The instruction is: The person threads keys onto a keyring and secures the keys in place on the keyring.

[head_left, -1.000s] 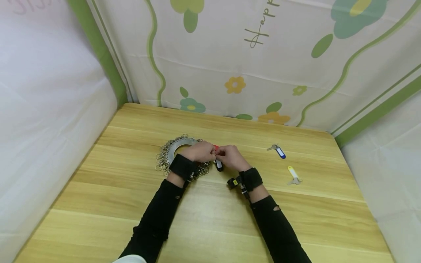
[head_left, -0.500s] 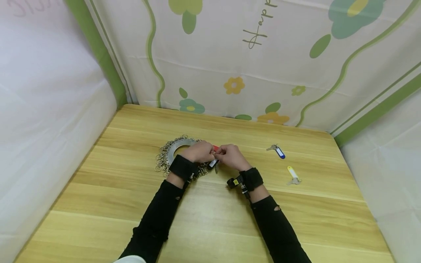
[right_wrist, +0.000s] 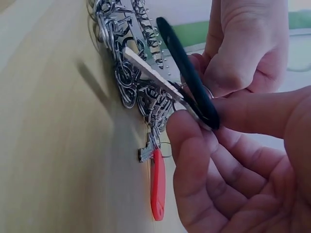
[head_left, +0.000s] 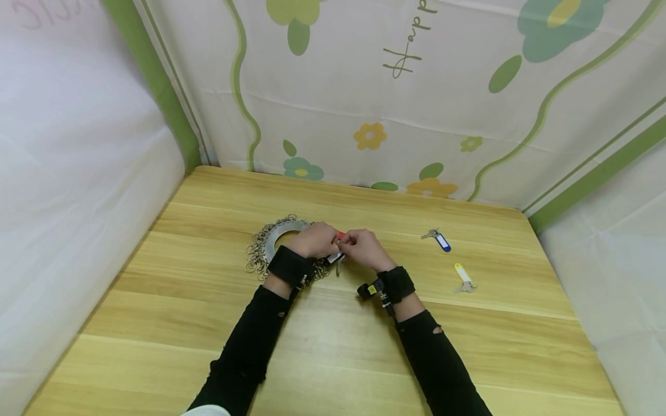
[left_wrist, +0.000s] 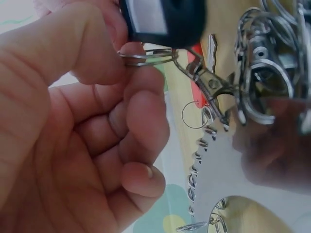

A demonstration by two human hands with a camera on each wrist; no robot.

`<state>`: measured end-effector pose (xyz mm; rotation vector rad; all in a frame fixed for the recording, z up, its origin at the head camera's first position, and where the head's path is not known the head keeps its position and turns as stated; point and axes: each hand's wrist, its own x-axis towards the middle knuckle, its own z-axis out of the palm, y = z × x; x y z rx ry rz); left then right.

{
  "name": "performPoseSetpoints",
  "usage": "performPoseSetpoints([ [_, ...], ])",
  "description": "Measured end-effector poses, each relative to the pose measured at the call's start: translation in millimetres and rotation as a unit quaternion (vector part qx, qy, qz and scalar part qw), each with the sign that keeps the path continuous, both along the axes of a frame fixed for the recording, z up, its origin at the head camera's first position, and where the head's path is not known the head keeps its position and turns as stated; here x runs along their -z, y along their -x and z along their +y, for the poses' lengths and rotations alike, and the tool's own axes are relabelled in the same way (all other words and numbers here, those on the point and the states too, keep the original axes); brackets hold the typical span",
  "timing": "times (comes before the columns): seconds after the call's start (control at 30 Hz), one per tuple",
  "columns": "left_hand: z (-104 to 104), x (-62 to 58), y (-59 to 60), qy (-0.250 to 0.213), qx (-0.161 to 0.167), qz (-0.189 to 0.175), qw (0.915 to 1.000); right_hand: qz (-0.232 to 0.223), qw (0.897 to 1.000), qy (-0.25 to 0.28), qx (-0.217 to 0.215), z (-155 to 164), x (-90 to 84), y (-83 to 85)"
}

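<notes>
My left hand pinches a split ring between thumb and fingers. That ring joins a small metal clasp at the edge of a flat metal ring fringed with many clasps and rings. Opposite, my right hand pinches the end of a black key tag where its key meets it; the fingertips hide the exact join. The tag and key stick out from the fingertips, clear of the table. Close by, a red key tag with a key hangs or lies beside the metal ring.
On the wooden table, to the right, lie a blue key tag with a key and a yellow key tag with a key. White printed cloth walls border the back and both sides.
The black tag has swung left, toward the metal ring, and its key now shows hanging below it. Both hands stay almost in place, their fingertips together.
</notes>
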<state>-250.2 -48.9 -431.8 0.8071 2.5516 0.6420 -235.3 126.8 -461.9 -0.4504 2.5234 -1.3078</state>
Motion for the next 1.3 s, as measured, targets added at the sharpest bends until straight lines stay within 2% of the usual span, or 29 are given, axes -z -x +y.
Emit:
performPoseSetpoints([
  [0.37, 4.4, 5.7, 1.8, 0.045, -0.006, 0.036, 0.9984, 0.031, 0.999, -0.023, 0.013, -5.1, 0.3, -1.6],
  [0.7, 5.8, 8.5, 2.0, 0.039, -0.034, 0.012, 0.9986, 0.056, 0.998, -0.029, 0.004, -6.0, -1.4, -1.9],
  [1.0, 1.4, 3.9, -0.4, 0.001, -0.013, -0.017, 0.9998, 0.042, 0.999, -0.025, 0.016, -6.6, -0.1, -3.2],
  [1.3, -2.9, 4.6, 1.3, -0.003, 0.003, 0.005, 1.0000, 0.037, 0.999, -0.034, 0.017, -6.1, 1.9, -2.5],
])
